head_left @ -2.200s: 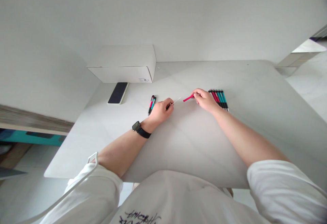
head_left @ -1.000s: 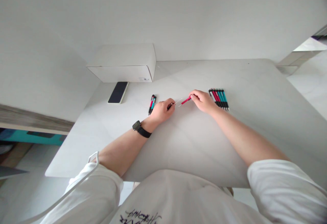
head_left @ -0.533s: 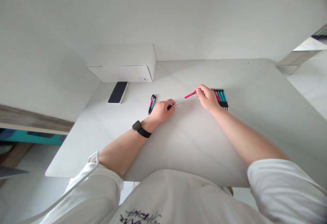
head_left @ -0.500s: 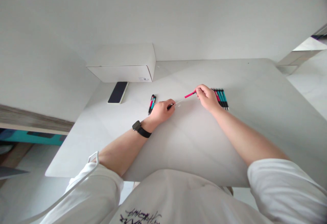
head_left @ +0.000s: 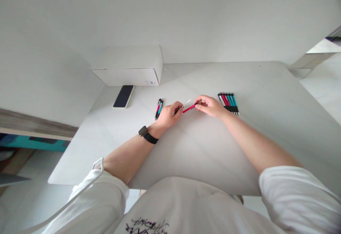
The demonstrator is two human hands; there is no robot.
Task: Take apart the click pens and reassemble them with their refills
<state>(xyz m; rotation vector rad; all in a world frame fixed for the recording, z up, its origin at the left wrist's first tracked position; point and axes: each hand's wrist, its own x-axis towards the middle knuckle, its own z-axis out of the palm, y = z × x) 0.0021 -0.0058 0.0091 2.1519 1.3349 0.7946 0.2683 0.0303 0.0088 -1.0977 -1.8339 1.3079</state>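
My left hand [head_left: 169, 115], a dark watch at its wrist, is closed around the black grip part of a pen [head_left: 177, 110]. My right hand [head_left: 209, 106] pinches a red pen barrel [head_left: 189, 108], its free end pointing left and almost at my left fingertips. I cannot tell whether the barrel touches the black part. A thin white sliver [head_left: 188, 101] shows just beyond the barrel; whether it is held or lies on the table is unclear. Two pens, one red [head_left: 157, 108] and one teal [head_left: 160, 109], lie beside my left hand.
Right of my right hand lies a row of several pens [head_left: 229, 102] in white, red and teal. A dark-screened phone [head_left: 123, 96] rests at the left, in front of a white box [head_left: 128, 76] by the wall. All stand on a pale table [head_left: 197, 155].
My right hand has moved left and slightly down with the red barrel, bringing it close to my left hand. The white refill no longer shows stretched between the two hands.
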